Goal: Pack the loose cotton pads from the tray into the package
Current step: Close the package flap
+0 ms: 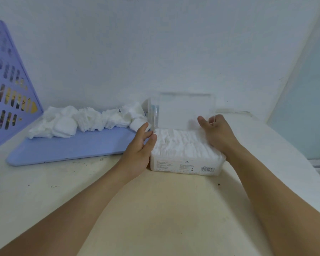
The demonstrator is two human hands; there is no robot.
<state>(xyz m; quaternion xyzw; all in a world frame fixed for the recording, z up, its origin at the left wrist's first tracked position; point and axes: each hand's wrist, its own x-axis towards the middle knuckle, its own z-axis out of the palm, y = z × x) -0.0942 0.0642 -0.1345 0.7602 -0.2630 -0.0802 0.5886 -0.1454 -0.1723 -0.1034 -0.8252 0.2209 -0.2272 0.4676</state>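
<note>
Left hand [140, 145] spread, fingers relaxed, at the package's [185, 159] left side. Right hand [217, 133] loosely curled at its right edge, gripping nothing visible. Loose cotton pads [85, 120] heaped on tray [72, 146].

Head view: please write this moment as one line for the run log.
package: lid up, full of pads | left hand: open at its left side | right hand: at its right side | tray: loose cotton pads remain
</note>
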